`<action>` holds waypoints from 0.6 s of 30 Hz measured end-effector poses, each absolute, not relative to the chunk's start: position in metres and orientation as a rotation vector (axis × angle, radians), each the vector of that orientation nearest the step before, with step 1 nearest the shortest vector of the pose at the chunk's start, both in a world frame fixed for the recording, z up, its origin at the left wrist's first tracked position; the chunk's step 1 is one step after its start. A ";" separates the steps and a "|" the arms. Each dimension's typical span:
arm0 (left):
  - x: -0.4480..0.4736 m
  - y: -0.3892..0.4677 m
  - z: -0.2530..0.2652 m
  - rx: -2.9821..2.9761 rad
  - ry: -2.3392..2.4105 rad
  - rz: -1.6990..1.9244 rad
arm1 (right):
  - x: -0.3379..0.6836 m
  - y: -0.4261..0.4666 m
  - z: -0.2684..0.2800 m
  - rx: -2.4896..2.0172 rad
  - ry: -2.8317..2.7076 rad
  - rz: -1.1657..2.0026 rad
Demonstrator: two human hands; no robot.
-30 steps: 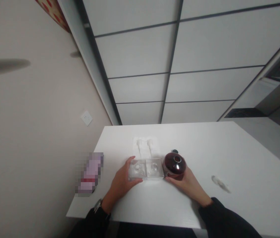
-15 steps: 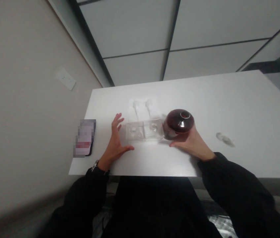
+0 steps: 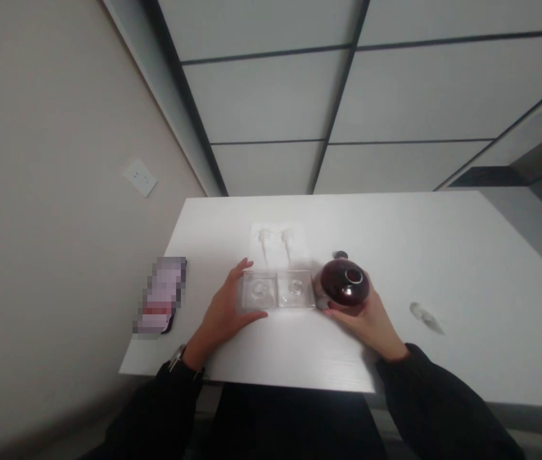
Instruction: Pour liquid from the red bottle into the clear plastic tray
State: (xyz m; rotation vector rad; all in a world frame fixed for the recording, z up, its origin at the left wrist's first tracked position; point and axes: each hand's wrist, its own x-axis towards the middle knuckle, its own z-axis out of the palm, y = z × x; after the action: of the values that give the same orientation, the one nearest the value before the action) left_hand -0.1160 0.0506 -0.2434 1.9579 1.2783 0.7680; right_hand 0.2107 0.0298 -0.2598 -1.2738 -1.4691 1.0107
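Observation:
Two clear plastic boxes with round openings stand side by side, the left box (image 3: 259, 291) and the right box (image 3: 296, 289). My left hand (image 3: 223, 314) curves around the left box, thumb along its front and fingers at its back edge. A dark red, rounded bottle (image 3: 342, 281) with an open round mouth stands against or very close to the right box. My right hand (image 3: 364, 319) is wrapped around its right side, thumb at the front; the far fingers are hidden. Behind the boxes lie two white pump-like heads (image 3: 264, 236) with thin stems on a white sheet (image 3: 275, 229).
On the white table (image 3: 300, 358), a small dark round piece (image 3: 340, 254) shows behind the bottle. A small clear crumpled-looking item (image 3: 425, 317) lies to the right. A phone (image 3: 163, 294), blurred out, rests near the left edge. A wall socket (image 3: 140, 177) is at the left.
My left hand has moved in from the left and closed around the left box. My right hand stays on the bottle. The view has tilted up, showing more cabinet front.

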 end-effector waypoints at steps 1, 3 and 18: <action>-0.116 0.050 -0.243 1.957 1.301 0.747 | 0.212 0.029 -0.261 -1.283 -1.480 0.986; -0.116 0.050 -0.244 1.949 1.345 0.714 | 0.214 0.027 -0.264 -1.315 -1.518 0.928; -0.114 0.048 -0.247 1.841 1.503 0.547 | 0.207 0.026 -0.270 -1.339 -1.561 0.834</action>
State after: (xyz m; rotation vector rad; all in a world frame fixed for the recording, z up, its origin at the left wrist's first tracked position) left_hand -0.1144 0.0483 -0.2469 1.8415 1.5031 0.5470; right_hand 0.2065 0.0258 -0.2697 -1.3392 -1.5606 0.8339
